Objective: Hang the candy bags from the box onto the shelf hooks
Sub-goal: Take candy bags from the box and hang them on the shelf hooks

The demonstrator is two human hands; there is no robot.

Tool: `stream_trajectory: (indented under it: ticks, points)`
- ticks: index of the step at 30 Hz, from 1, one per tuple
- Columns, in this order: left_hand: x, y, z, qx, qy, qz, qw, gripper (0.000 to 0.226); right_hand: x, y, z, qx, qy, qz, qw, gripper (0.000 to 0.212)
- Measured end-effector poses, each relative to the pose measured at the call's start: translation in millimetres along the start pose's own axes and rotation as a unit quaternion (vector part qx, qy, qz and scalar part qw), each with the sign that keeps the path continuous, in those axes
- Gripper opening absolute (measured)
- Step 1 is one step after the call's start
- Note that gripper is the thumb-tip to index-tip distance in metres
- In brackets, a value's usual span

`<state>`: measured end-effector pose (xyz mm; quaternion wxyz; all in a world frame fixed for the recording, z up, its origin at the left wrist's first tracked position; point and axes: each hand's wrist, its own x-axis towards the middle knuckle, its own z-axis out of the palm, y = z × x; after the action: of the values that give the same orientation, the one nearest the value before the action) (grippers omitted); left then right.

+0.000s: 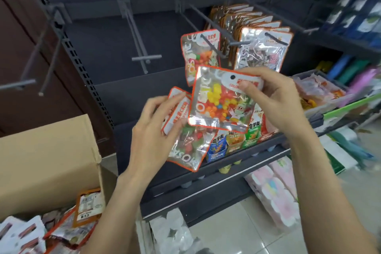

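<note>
Right hand (274,97) pinches a gummy candy bag (222,99) by its header, hang-hole exposed for the hook (210,44) above centre; left hand (156,128) grips a spare bag (183,130).

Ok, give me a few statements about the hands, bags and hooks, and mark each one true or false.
1. The right hand pinches a candy bag by its top. True.
2. The left hand is empty. False: it holds a second bag.
3. One bag already hangs alone on a hook. True.
4. The cardboard box sits on the person's right. False: it sits on the left.
5. The far-left hook is full of bags. False: it is bare.
</note>
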<state>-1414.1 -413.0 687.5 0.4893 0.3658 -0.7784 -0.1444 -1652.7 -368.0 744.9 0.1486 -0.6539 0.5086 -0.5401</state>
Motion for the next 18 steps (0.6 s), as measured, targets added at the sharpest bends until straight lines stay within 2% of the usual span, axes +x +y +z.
stream_trajectory:
  ticks: [5,10,15,18]
  points:
    - [12,5,-6,0.018,-0.085,0.078,0.993,0.044,22,-6,10,0.013,0.069,0.011,0.997,0.018]
    - [19,3,6,-0.025,-0.130,0.058,0.990,0.052,33,7,25,0.040,0.124,0.071,0.989,0.016]
    - [22,3,17,-0.077,-0.113,0.030,0.990,0.054,39,16,33,0.066,0.155,0.113,0.979,0.019]
    - [24,0,23,-0.075,-0.101,0.020,0.992,0.054,44,23,36,0.031,0.182,0.112,0.976,0.025]
